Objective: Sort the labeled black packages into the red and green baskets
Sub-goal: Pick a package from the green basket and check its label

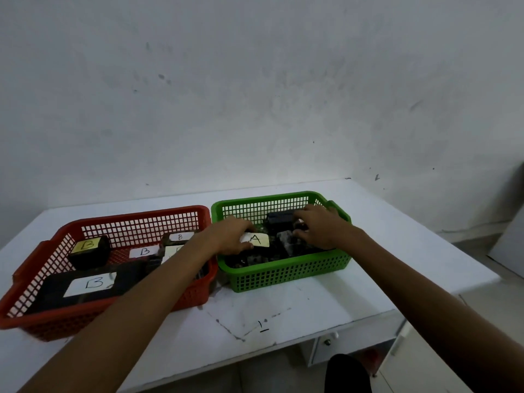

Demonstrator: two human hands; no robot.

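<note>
A red basket (42, 316) on the left of the white table holds several black packages labeled B (90, 283). To its right stands a green basket (286, 275) with several black packages inside. My left hand (231, 236) reaches into the green basket and grips a black package with a white label marked A (256, 239). My right hand (320, 226) is also inside the green basket, fingers curled over a black package (279, 218) near the back wall. Whether it grips that package is unclear.
The white table (283, 316) carries pen marks near its front edge. A plain wall rises right behind the baskets. A drawer with a knob (327, 341) sits under the table's right front. The floor lies to the right.
</note>
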